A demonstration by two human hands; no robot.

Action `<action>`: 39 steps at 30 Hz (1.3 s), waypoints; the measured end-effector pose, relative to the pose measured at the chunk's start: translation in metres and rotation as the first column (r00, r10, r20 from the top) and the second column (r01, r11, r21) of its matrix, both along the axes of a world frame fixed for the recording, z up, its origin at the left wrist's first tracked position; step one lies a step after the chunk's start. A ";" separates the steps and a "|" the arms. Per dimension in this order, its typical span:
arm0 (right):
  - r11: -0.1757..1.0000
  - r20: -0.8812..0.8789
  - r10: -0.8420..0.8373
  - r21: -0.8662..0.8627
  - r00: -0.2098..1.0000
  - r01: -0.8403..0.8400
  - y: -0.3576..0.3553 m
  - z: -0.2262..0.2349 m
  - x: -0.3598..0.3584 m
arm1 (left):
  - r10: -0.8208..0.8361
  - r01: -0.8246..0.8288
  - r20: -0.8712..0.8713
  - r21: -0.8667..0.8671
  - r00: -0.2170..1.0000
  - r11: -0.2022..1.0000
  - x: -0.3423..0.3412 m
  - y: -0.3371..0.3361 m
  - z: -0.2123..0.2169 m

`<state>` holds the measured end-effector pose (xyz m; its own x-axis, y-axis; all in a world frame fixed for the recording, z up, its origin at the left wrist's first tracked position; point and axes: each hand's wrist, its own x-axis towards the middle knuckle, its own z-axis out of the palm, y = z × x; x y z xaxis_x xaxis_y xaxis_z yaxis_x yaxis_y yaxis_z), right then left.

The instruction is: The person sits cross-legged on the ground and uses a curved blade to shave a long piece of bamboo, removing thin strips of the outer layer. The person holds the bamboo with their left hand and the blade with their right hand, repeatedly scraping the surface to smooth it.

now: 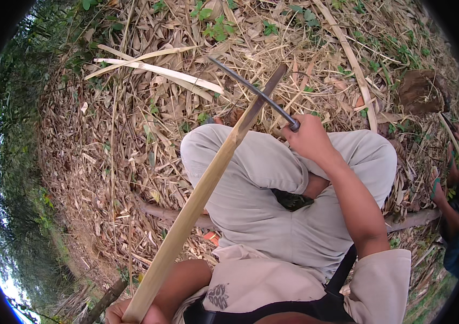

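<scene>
A long pale bamboo strip (183, 218) slants across me from the lower left up past my knees, and its far end is darker brown. My left hand (137, 314) is closed around its near end, low at the picture's edge. In my right hand (310, 137), closed on the handle above my crossed legs, is a long knife (243, 82) with a dark narrow blade. The blade crosses the strip near its far end, pointing up and to the left. Whether the edge bites into the bamboo I cannot tell.
Several split bamboo strips (156, 67) lie crossed on the dry leaves ahead. A longer strip (351, 62) and a wood block (421, 92) are at the right. A branch (413, 220) runs behind my legs. Another person's leg (448, 208) shows at the far right.
</scene>
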<state>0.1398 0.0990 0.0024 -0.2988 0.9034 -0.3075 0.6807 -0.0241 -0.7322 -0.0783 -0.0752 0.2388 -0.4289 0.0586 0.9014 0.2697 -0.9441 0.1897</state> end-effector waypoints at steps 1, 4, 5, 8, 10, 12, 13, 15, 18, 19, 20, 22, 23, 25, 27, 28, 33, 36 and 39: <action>0.999 0.032 0.024 -0.043 0.999 -0.023 0.012 -0.004 0.002 | -0.019 0.019 0.028 0.009 0.999 1.000 0.000 -0.001 0.000; 0.987 0.053 0.144 0.062 0.988 -0.147 0.008 0.016 -0.014 | 0.043 -0.042 0.060 -0.009 0.997 0.999 0.000 -0.001 0.002; 0.968 -0.009 0.226 0.110 0.974 -0.224 -0.002 0.031 -0.021 | 0.087 -0.086 0.060 -0.024 0.994 0.996 0.001 -0.001 0.004; 0.957 -0.018 0.275 0.104 0.961 -0.272 -0.002 0.042 -0.016 | 0.065 -0.053 0.143 -0.084 0.988 0.995 0.000 0.012 0.003; 0.979 0.110 0.199 0.026 0.974 -0.203 0.026 0.007 -0.002 | 0.122 -0.104 0.185 -0.108 0.975 0.989 0.002 0.009 0.003; 0.990 0.228 0.101 -0.124 0.968 -0.074 0.062 -0.041 0.032 | 0.137 -0.117 0.233 -0.097 0.963 0.988 0.003 0.009 0.003; 0.994 0.275 0.078 -0.090 0.958 -0.056 0.068 -0.051 0.040 | 0.133 -0.114 0.249 -0.088 0.959 0.990 0.001 0.010 0.003; 0.998 0.340 0.057 -0.035 0.939 -0.048 0.076 -0.064 0.042 | 0.135 -0.117 0.242 -0.085 0.961 0.989 0.000 0.007 0.004; 0.995 0.329 0.026 -0.099 0.944 0.007 0.077 -0.076 0.036 | 0.089 -0.056 0.217 -0.153 0.972 0.987 -0.014 0.000 0.005; 0.994 0.318 0.005 -0.101 0.948 0.028 0.079 -0.081 0.037 | 0.050 -0.005 0.217 -0.202 0.975 0.979 -0.023 -0.008 0.008; 0.993 0.309 -0.017 -0.103 0.951 0.051 0.083 -0.087 0.039 | 0.010 0.047 0.220 -0.250 0.975 0.967 -0.033 -0.015 0.007; 0.995 0.232 -0.015 -0.090 0.972 0.036 0.079 -0.082 0.025 | -0.066 0.115 0.189 -0.264 0.980 0.957 -0.036 -0.019 0.014; 0.997 0.188 -0.014 -0.077 0.982 0.029 0.073 -0.078 0.023 | -0.027 0.078 0.188 -0.270 0.982 0.960 -0.037 -0.021 0.016; 1.000 0.109 0.001 0.000 0.994 -0.001 0.060 -0.058 0.015 | -0.064 0.117 0.207 -0.255 0.976 0.960 -0.039 -0.017 0.022; 0.999 -0.003 0.032 0.025 0.999 -0.032 0.037 -0.027 0.004 | -0.025 0.075 0.224 -0.215 0.974 0.974 -0.029 -0.009 0.020; 0.998 -0.060 0.050 0.036 0.997 -0.048 0.024 -0.011 -0.001 | -0.005 0.052 0.230 -0.199 0.973 0.979 -0.024 -0.005 0.019; 0.989 -0.341 0.090 -0.082 0.936 -0.125 -0.025 0.048 -0.005 | -0.094 0.132 0.203 -0.182 0.975 0.974 -0.025 -0.003 0.024; 0.987 -0.399 0.119 -0.052 0.909 -0.153 -0.054 0.066 -0.005 | -0.081 0.111 0.184 -0.154 0.979 0.982 -0.025 -0.004 0.022; 0.983 -0.452 0.171 0.137 0.875 -0.121 -0.084 0.067 -0.007 | -0.142 0.164 0.145 -0.155 0.979 0.974 -0.019 -0.004 0.019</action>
<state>0.1325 0.0147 0.0693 -0.5150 0.8571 -0.0119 0.2564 0.1408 -0.9563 -0.0976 -0.0792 0.2574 -0.5176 0.2760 0.8099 0.0864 -0.9249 0.3704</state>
